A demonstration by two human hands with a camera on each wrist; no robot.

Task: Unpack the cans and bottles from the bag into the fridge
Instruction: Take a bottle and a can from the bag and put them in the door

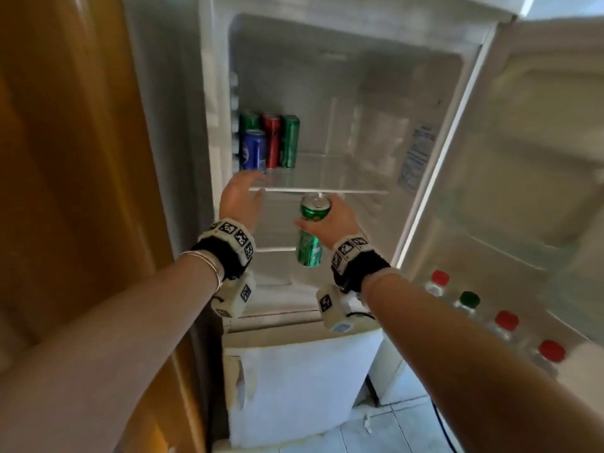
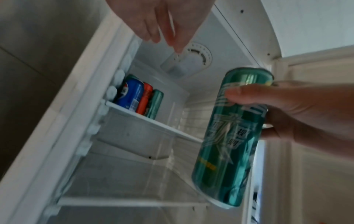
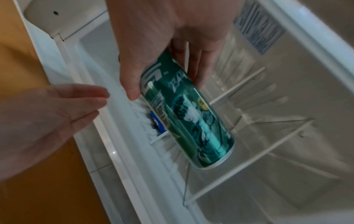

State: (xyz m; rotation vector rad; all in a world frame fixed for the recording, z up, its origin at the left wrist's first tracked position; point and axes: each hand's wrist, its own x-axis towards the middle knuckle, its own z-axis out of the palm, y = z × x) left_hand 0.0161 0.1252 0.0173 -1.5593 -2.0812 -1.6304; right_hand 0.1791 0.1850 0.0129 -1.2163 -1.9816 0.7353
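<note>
My right hand (image 1: 330,217) grips a tall green can (image 1: 310,230) upright, just in front of the glass shelf (image 1: 327,190) of the open fridge. In the left wrist view that green can (image 2: 231,136) fills the right side; in the right wrist view the green can (image 3: 187,112) sits under my thumb and fingers. My left hand (image 1: 242,194) hovers open and empty near the shelf's left front corner. On the shelf at the back left stand a blue can (image 1: 253,150), a red can (image 1: 272,140) and two green cans (image 1: 289,140). The bag is out of view.
The fridge door (image 1: 523,158) stands open on the right, with several capped bottles (image 1: 506,322) in its lower rack. A brown wooden panel (image 1: 65,158) flanks the fridge on the left. A lower glass shelf (image 2: 134,203) and the white freezer door (image 1: 294,387) lie beneath.
</note>
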